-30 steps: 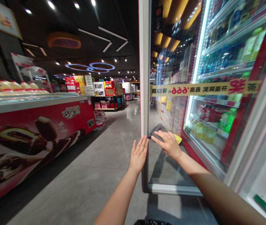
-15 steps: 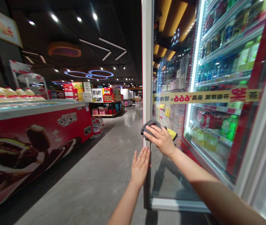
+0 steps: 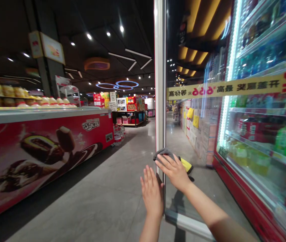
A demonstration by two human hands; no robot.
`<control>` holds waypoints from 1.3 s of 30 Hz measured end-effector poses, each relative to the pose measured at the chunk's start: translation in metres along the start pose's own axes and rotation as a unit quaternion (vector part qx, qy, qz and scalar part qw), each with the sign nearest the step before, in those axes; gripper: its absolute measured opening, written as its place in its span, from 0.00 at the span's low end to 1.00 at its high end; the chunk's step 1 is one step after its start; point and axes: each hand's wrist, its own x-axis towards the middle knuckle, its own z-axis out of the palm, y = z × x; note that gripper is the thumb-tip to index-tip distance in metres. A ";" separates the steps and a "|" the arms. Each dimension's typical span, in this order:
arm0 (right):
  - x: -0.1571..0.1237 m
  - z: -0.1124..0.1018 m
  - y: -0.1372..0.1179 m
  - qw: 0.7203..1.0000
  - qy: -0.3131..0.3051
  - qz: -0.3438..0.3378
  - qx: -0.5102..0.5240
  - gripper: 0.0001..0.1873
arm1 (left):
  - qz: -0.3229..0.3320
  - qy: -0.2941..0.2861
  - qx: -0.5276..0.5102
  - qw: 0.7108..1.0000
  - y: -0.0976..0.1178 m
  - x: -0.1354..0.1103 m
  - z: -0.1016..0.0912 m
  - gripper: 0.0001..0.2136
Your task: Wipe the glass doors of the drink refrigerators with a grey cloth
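An open glass cooler door (image 3: 161, 101) with a white frame stands edge-on in front of me. My left hand (image 3: 151, 191) rests flat against the outer edge of the frame, fingers stretched upward. My right hand (image 3: 174, 171) presses a grey cloth (image 3: 162, 153) with a yellow side against the frame and the glass, fingers lying over the cloth. A yellow banner with red and black print (image 3: 233, 88) runs across the glass.
The cooler (image 3: 263, 134) on the right holds shelves of bottled drinks. A long red ice-cream freezer (image 3: 44, 148) runs along the left. A grey floor aisle (image 3: 102, 201) leads to display racks (image 3: 129, 111) at the back. Water bottles (image 3: 119, 132) stand by the freezer's end.
The view has tilted up and swung left. My right hand and cloth rose up the frame, then came lower again. My left hand stays flat on the door's edge.
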 end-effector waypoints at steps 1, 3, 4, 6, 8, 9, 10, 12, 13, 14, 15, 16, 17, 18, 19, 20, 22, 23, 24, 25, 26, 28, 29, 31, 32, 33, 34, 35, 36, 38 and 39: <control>-0.016 0.007 -0.008 1.000 -0.011 0.001 0.006 0.29 | -0.003 -0.001 -0.002 1.000 -0.001 -0.009 -0.001 0.40; -0.045 0.017 -0.019 0.999 -0.031 -0.008 0.016 0.30 | 0.006 -0.017 0.000 1.000 -0.002 -0.021 -0.004 0.41; -0.057 0.019 -0.022 0.999 -0.039 -0.014 0.018 0.31 | 0.014 -0.028 0.000 1.000 -0.001 -0.023 -0.005 0.41; -0.071 0.019 -0.021 0.999 -0.047 -0.018 0.013 0.31 | 0.032 -0.046 -0.007 0.998 0.003 -0.019 -0.005 0.41; -0.067 0.011 -0.009 0.999 -0.046 -0.007 -0.003 0.31 | 0.051 -0.049 -0.025 0.997 0.011 -0.009 -0.002 0.41; -0.058 0.005 -0.001 0.999 -0.044 0.001 -0.012 0.31 | 0.061 -0.046 -0.036 0.996 0.016 -0.005 0.000 0.41; -0.045 -0.002 0.009 0.999 -0.039 0.010 -0.021 0.30 | 0.072 -0.041 -0.046 0.995 0.021 -0.001 0.002 0.41; -0.016 -0.016 0.026 0.998 -0.025 0.036 -0.038 0.30 | 0.089 -0.034 -0.064 0.993 0.030 0.005 0.007 0.41; -0.003 -0.022 0.033 0.997 -0.014 0.053 -0.048 0.30 | 0.091 -0.032 -0.070 0.993 0.034 0.006 0.009 0.41; 0.006 -0.028 0.036 0.996 -0.002 0.068 -0.057 0.30 | 0.089 -0.029 -0.075 0.993 0.037 0.007 0.012 0.41; 0.011 -0.032 0.037 0.995 0.011 0.079 -0.065 0.30 | 0.085 -0.026 -0.079 0.993 0.040 0.007 0.014 0.41; 0.012 -0.034 0.034 0.994 0.021 0.083 -0.071 0.29 | 0.079 -0.020 -0.083 0.993 0.042 0.008 0.015 0.41; 0.008 -0.035 0.029 0.994 0.028 0.081 -0.075 0.28 | 0.075 -0.012 -0.087 0.993 0.044 0.009 0.016 0.41; 0.000 -0.035 0.022 0.994 0.031 0.072 -0.076 0.26 | 0.072 -0.002 -0.093 0.993 0.045 0.011 0.017 0.40; -0.009 -0.035 0.014 0.995 0.031 0.059 -0.073 0.25 | 0.069 0.009 -0.098 0.993 0.045 0.013 0.017 0.40; -0.018 -0.035 0.007 0.996 0.030 0.043 -0.069 0.23 | 0.067 0.018 -0.103 0.992 0.045 0.015 0.017 0.40; -0.031 -0.036 -0.003 0.998 0.031 0.013 -0.058 0.20 | 0.066 0.028 -0.111 0.991 0.044 0.020 0.014 0.40; -0.032 -0.039 -0.005 0.998 0.033 -0.001 -0.053 0.18 | 0.067 0.028 -0.114 0.991 0.044 0.022 0.013 0.41; -0.030 -0.042 -0.005 0.998 0.036 -0.013 -0.050 0.17 | 0.070 0.028 -0.115 0.991 0.043 0.024 0.010 0.41; -0.025 -0.047 -0.002 0.998 0.037 -0.021 -0.050 0.18 | 0.075 0.028 -0.114 0.990 0.043 0.025 0.008 0.41; -0.018 -0.053 0.001 0.998 0.036 -0.022 -0.053 0.19 | 0.079 0.028 -0.111 0.990 0.044 0.025 0.006 0.41; -0.007 -0.067 0.010 0.998 0.025 0.008 -0.065 0.24 | 0.076 0.030 -0.099 0.992 0.048 0.026 0.000 0.41; -0.005 -0.074 0.014 0.996 0.016 0.041 -0.073 0.28 | 0.069 0.031 -0.090 0.993 0.051 0.026 -0.002 0.41; -0.015 -0.085 0.018 0.988 0.007 0.127 -0.091 0.34 | 0.055 0.027 -0.071 0.996 0.058 0.027 -0.008 0.44; -0.027 -0.088 0.018 0.980 0.008 0.170 -0.098 0.37 | 0.052 0.023 -0.063 0.996 0.060 0.027 -0.011 0.46; -0.041 -0.089 0.015 0.972 0.013 0.209 -0.103 0.39 | 0.054 0.015 -0.058 0.997 0.061 0.028 -0.014 0.48; -0.057 -0.088 0.011 0.965 0.018 0.239 -0.104 0.40 | 0.060 0.005 -0.054 0.997 0.061 0.028 -0.017 0.51; -0.072 -0.084 0.005 0.960 0.021 0.260 -0.102 0.41 | 0.069 -0.006 -0.053 0.996 0.061 0.029 -0.020 0.53; -0.084 -0.080 -0.003 0.958 0.021 0.269 -0.096 0.42 | 0.080 -0.018 -0.052 0.995 0.059 0.029 -0.022 0.56; -0.094 -0.070 -0.017 0.963 0.014 0.257 -0.076 0.41 | 0.097 -0.041 -0.051 0.993 0.056 0.029 -0.028 0.59; -0.091 -0.067 -0.023 0.968 0.011 0.242 -0.064 0.41 | 0.101 -0.050 -0.049 0.992 0.055 0.029 -0.030 0.61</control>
